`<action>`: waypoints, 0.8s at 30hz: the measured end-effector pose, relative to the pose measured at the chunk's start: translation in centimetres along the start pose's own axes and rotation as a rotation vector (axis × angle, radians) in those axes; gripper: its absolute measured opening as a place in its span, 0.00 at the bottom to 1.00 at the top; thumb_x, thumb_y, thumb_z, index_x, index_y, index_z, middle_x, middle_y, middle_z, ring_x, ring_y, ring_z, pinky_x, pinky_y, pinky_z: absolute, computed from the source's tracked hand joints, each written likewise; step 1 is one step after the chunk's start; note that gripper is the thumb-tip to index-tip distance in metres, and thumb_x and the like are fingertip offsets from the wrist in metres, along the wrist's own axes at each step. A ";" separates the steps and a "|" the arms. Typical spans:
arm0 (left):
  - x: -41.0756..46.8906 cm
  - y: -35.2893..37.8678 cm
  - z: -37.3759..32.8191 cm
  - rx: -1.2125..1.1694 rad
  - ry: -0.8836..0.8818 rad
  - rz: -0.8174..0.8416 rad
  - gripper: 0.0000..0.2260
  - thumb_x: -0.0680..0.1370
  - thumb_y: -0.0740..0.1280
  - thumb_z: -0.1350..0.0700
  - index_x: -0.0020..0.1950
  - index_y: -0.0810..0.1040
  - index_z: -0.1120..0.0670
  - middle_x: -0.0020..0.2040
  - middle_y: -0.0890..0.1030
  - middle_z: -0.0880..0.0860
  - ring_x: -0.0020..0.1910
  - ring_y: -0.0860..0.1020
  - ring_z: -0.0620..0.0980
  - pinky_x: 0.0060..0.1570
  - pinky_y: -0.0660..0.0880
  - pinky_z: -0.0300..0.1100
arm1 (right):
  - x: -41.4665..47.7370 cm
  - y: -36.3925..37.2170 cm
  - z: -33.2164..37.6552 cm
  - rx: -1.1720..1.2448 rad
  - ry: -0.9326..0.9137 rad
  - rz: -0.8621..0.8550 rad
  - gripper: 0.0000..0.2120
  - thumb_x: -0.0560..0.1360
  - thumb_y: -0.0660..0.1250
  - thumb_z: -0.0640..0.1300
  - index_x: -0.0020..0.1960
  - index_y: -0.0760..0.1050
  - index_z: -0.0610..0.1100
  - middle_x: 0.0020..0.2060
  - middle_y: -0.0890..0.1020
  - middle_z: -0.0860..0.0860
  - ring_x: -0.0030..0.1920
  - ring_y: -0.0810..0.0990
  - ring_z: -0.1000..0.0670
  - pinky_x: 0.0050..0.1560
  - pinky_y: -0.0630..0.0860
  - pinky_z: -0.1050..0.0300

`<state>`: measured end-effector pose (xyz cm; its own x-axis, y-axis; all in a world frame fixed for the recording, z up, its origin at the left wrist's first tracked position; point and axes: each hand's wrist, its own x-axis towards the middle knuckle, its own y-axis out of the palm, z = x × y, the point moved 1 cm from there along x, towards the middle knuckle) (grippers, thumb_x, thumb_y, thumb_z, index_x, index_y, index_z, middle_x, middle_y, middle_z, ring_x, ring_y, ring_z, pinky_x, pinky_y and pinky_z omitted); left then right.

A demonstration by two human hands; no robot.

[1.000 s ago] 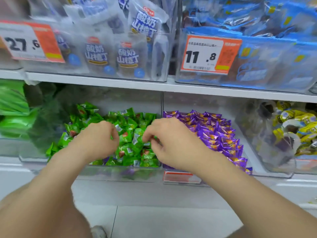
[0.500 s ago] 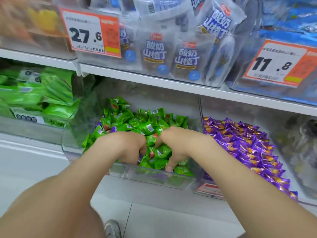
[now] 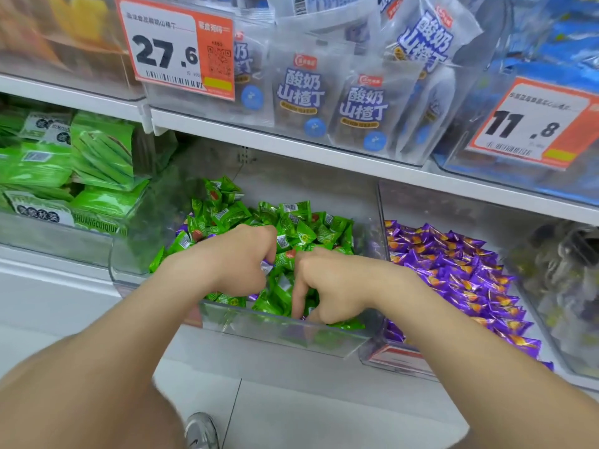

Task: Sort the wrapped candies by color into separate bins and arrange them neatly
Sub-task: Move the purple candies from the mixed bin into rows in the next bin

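The shelf runs across above everything I work on. Under it stands the green bin, a clear tub that I take as my landmark. Just to the right of the green bin, wall to wall with it, stands the purple bin. To its left is a tub of flat green packets.

The green candies fill the green bin in a loose, tumbled heap. The purple candies right of it lie in fairly even rows, and I see no green among them, so that side looks close to done.

Both my hands are inside the green bin, near its front wall. My left hand is curled, knuckles up, over the middle of the heap. A purplish wrapper shows at its fingers, but I cannot tell whether I hold it. My right hand pokes its fingers straight down into the candies by the front wall. Whether they have pinched one is hidden.

A few stray purple candies show in the green bin, at its left edge and low at the front. I judge the sorting partly done: these strays have to go over to the right, and the green heap needs tidying after that.
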<state>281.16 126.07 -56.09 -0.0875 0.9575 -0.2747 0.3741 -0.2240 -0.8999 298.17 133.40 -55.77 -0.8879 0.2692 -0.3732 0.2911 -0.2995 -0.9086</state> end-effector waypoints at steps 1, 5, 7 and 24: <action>0.0 -0.1 -0.1 -0.016 0.009 0.000 0.15 0.73 0.69 0.62 0.55 0.70 0.47 0.48 0.74 0.50 0.43 0.80 0.54 0.38 0.80 0.52 | 0.0 0.0 0.0 0.020 0.008 -0.033 0.09 0.71 0.78 0.49 0.51 0.88 0.57 0.41 0.76 0.58 0.53 0.73 0.49 0.60 0.76 0.45; 0.5 -0.2 -1.3 -0.053 0.019 -0.011 0.13 0.77 0.62 0.61 0.59 0.70 0.49 0.52 0.71 0.51 0.47 0.76 0.52 0.33 0.69 0.43 | -1.2 -1.8 0.0 0.191 0.089 -0.230 0.04 0.71 0.78 0.49 0.46 0.88 0.51 0.33 0.84 0.58 0.39 0.81 0.58 0.49 0.80 0.57; 1.0 0.0 -1.6 -0.075 0.037 -0.078 0.09 0.79 0.64 0.56 0.58 0.72 0.48 0.51 0.68 0.48 0.51 0.75 0.52 0.42 0.70 0.44 | -2.6 -2.9 -0.8 0.277 0.157 -0.390 0.01 0.73 0.77 0.46 0.44 0.86 0.50 0.31 0.84 0.59 0.36 0.82 0.60 0.44 0.79 0.60; 3.0 2.4 -4.6 0.265 0.166 0.011 0.11 0.78 0.65 0.46 0.51 0.86 0.47 0.56 0.72 0.50 0.53 0.80 0.54 0.55 0.79 0.49 | -9.5 -0.9 -3.9 0.160 0.174 -0.929 0.11 0.86 0.58 0.42 0.63 0.78 0.48 0.52 0.81 0.55 0.53 0.77 0.56 0.57 0.69 0.67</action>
<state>286.00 129.20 -57.47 0.0748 0.9666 -0.2453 0.1185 -0.2528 -0.9602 307.69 134.66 -52.09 -0.6704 0.5907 0.4491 -0.5662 -0.0161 -0.8241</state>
